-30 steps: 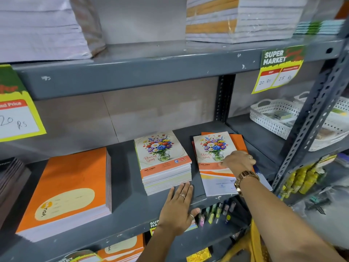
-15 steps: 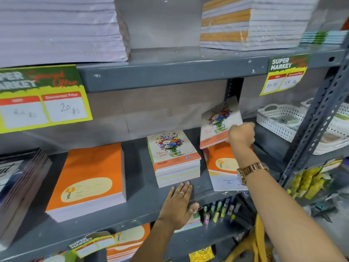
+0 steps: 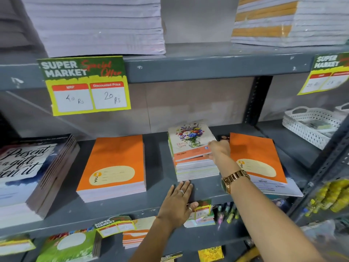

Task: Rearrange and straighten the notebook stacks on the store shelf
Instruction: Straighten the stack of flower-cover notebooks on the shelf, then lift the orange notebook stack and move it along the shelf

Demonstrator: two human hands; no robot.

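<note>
On the grey middle shelf [image 3: 154, 202] stands a stack of flower-cover notebooks [image 3: 196, 167]. My right hand [image 3: 219, 149] grips the right edge of a flower-cover notebook [image 3: 189, 140] that lies on top of that stack, slightly askew. My left hand [image 3: 178, 202] rests flat on the shelf just in front of the stack, fingers spread, holding nothing. Right of the stack lies an orange notebook [image 3: 253, 154] on a low, fanned-out pile. A tidy orange notebook stack [image 3: 113, 167] sits to the left.
A dark "Present" notebook stack [image 3: 28, 174] stands at far left. Price tags [image 3: 86, 85] hang from the upper shelf, which carries tall paper stacks [image 3: 98, 25]. A white basket [image 3: 311, 123] sits at right. A slotted upright [image 3: 328, 148] borders the right side. Notebooks and pens fill the lower shelf.
My right hand lifted the flower-cover notebook off the right pile and carried it left onto the flower stack. The orange cover beneath is now exposed. The view shifted left.
</note>
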